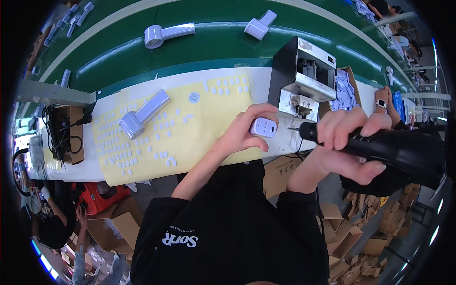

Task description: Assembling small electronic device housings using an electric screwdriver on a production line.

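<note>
Left hand [237,130] curls round white plastic device [260,128] over the table's front edge, holed end turned up, probably for access; right hand [338,129] clenches black power screwdriver [399,151], bit sideways toward device.

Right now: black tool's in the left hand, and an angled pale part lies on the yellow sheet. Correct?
Wrong hand: the head view shows the black tool in the right hand. The rest is right: an angled pale part lies on the yellow sheet.
</note>
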Demonstrator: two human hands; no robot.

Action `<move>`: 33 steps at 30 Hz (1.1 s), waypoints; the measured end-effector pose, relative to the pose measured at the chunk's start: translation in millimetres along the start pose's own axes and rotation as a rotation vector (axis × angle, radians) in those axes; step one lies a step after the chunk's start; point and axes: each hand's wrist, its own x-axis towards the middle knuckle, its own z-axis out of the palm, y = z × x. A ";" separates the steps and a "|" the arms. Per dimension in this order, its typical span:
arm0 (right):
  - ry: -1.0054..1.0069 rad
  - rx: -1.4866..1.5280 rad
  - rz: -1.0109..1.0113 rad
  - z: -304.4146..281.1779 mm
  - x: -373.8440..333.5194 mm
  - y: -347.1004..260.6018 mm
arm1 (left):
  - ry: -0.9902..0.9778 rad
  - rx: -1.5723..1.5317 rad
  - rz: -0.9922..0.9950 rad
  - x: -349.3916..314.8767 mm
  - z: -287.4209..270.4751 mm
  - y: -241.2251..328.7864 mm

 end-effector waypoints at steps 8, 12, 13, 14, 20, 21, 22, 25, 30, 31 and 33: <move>0.273 -0.409 -0.005 -73.4 -23.9 34.9 | -0.102 0.136 0.136 0.7 -5.7 -8.5; 0.283 -0.436 -0.028 -72.4 -24.1 43.2 | -0.100 0.156 0.133 0.0 -5.3 -8.2; 0.282 -0.433 -0.026 -72.4 -23.6 44.1 | -0.102 0.137 0.120 -0.1 -5.7 -8.2; 0.286 -0.434 -0.028 -73.1 -22.7 44.5 | -0.104 0.118 0.108 -0.1 -6.1 -8.3; 0.279 -0.506 0.101 -69.7 -21.1 41.7 | -0.104 0.075 0.069 -1.6 -7.6 -9.8; 0.270 -0.538 0.137 -67.6 -21.6 40.3 | -0.103 0.072 0.074 -1.9 -7.6 -10.3; 0.265 -0.536 0.136 -66.3 -24.3 39.1 | -0.102 0.070 0.080 -2.1 -7.7 -10.6; 0.286 -0.445 0.167 -61.8 -36.9 34.8 | -0.093 0.099 0.113 1.3 -6.3 -11.4; 0.070 0.052 0.124 -16.5 -2.5 -7.2 | -0.079 0.164 0.132 1.4 -4.4 -8.7; 0.068 0.056 0.121 -7.5 4.1 -8.9 | -0.075 0.167 0.124 0.9 -5.0 -7.5; 0.004 0.003 0.109 10.2 12.0 -5.3 | -0.080 0.165 0.128 1.4 -6.5 -8.3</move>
